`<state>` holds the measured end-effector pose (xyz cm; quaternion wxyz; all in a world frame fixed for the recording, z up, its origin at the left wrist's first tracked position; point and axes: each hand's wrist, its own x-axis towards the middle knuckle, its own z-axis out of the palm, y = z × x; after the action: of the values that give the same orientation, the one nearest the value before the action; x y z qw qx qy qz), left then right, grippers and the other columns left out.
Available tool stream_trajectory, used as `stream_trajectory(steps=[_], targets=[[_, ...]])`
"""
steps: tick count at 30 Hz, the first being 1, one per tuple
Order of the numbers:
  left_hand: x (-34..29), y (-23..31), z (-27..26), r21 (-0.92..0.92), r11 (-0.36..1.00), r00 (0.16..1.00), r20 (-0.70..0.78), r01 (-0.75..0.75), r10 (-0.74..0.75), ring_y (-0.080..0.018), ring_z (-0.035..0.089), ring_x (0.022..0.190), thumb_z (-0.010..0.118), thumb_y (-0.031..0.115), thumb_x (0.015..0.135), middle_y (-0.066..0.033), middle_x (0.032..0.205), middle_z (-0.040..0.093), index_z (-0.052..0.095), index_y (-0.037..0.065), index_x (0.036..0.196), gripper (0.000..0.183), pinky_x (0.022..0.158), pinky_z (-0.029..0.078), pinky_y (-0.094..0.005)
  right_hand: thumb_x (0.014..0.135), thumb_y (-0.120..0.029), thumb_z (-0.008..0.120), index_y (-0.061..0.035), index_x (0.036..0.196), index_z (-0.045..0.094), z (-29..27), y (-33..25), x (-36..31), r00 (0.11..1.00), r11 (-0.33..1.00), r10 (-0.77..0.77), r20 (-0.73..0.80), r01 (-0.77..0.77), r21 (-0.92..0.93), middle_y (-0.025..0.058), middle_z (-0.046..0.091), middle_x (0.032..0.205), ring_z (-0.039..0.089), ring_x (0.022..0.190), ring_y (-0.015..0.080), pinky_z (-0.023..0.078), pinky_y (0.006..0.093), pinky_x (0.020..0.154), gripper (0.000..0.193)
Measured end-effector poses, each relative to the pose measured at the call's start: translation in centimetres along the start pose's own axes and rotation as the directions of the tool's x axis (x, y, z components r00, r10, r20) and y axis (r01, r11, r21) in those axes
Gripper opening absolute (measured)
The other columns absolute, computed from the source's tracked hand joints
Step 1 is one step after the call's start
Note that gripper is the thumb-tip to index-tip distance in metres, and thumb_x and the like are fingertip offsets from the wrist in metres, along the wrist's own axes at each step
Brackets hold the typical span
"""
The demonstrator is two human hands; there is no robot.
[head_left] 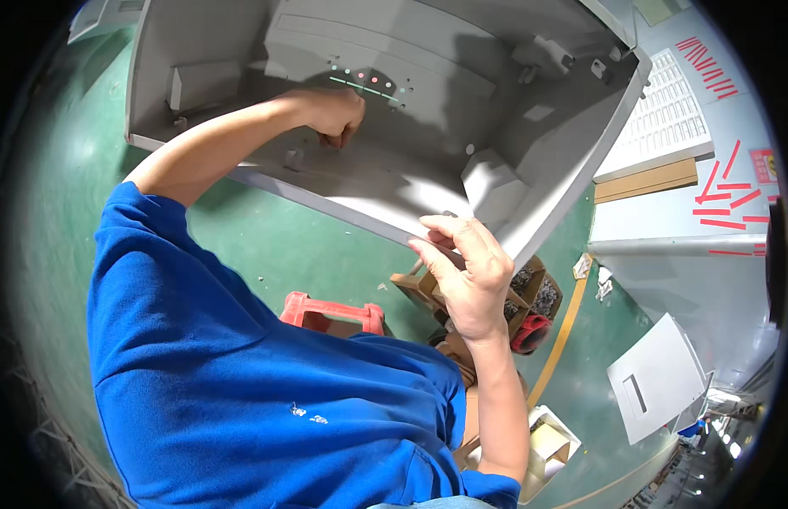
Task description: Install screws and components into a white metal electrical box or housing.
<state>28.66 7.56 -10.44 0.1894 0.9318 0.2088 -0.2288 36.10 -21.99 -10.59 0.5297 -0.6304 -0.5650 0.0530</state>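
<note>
Right hand point(470, 271): fingers bent at the near rim of the grey box point(309, 51); can't tell if it's gripping. Left hand point(336, 117): inside box, fingers curled closed, can't see anything held. Box sits ahead, open side facing the person. White bracket point(489, 180) already in place inside; fixing not visible. Box looks part-built, my read. Beyond: bin point(419, 290) of small parts below, slotted panel point(661, 382) off box at right.

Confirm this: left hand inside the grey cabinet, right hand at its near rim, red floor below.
Wrong on one point: the head view shows the floor is green, not red. The left hand is inside the grey cabinet, the right hand at its near rim.
</note>
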Motion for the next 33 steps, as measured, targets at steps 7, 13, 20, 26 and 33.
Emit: stream_trajectory(steps=[7, 13, 20, 26, 33], targets=[[-0.1, 0.6, -0.3, -0.093, 0.994, 0.999, 0.002, -0.053, 0.054, -0.0161, 0.064, 0.062, 0.063, -0.008, 0.066, -0.0098, 0.070, 0.066, 0.068, -0.002, 0.072, 0.010, 0.053, 0.051, -0.0286, 0.070, -0.002, 0.071, -0.0022, 0.089, 0.062, 0.0, -0.7, 0.5, 1.000, 1.000, -0.022, -0.002, 0.022, -0.002, 0.0090, 0.060, 0.075, 0.061, 0.066, 0.0215, 0.049, 0.0320, 0.058, 0.021], [0.3, -0.2, -0.3, 0.163, 0.979, 0.991, -0.042, -0.118, 0.127, -0.0157, 0.064, 0.062, 0.062, -0.008, 0.065, -0.0095, 0.069, 0.066, 0.069, 0.000, 0.072, 0.014, 0.053, 0.049, -0.0297, 0.070, 0.000, 0.070, -0.0015, 0.088, 0.062, -0.1, -1.1, 0.6, 1.000, 1.000, -0.010, 0.029, 0.011, -0.014, 0.0089, 0.060, 0.076, 0.061, 0.067, 0.0218, 0.049, 0.0323, 0.060, 0.020], [-0.4, -0.4, -0.5, -0.028, 0.999, 1.000, -0.005, -0.018, 0.018, -0.0149, 0.064, 0.062, 0.062, -0.006, 0.067, -0.0086, 0.070, 0.066, 0.068, -0.002, 0.073, 0.010, 0.055, 0.051, -0.0276, 0.069, 0.001, 0.070, -0.0014, 0.088, 0.062, -0.4, -1.2, 0.4, 0.998, 0.998, -0.060, 0.031, 0.061, -0.005, 0.0092, 0.060, 0.077, 0.061, 0.068, 0.0229, 0.049, 0.0325, 0.061, 0.020], [-1.8, 1.8, -0.2, -0.140, 0.989, 0.999, 0.025, 0.043, -0.040, -0.0180, 0.067, 0.067, 0.061, -0.007, 0.072, -0.0112, 0.074, 0.066, 0.067, -0.005, 0.079, 0.009, 0.059, 0.055, -0.0273, 0.069, 0.001, 0.070, -0.0018, 0.088, 0.063, -1.5, -1.2, -0.3, 0.995, 0.996, -0.092, 0.037, 0.092, -0.010, 0.0094, 0.061, 0.079, 0.061, 0.069, 0.0235, 0.049, 0.0329, 0.061, 0.021], [-1.7, 2.5, -0.7, -0.118, 0.988, 0.990, 0.107, 0.103, -0.090, -0.0164, 0.067, 0.068, 0.065, -0.005, 0.070, -0.0108, 0.074, 0.066, 0.068, -0.003, 0.078, 0.009, 0.059, 0.055, -0.0272, 0.068, 0.001, 0.071, -0.0017, 0.088, 0.062, -2.3, -0.7, -0.2, 0.985, 0.985, -0.171, 0.035, 0.170, 0.014, 0.0097, 0.060, 0.078, 0.061, 0.068, 0.0234, 0.049, 0.0331, 0.061, 0.022]])
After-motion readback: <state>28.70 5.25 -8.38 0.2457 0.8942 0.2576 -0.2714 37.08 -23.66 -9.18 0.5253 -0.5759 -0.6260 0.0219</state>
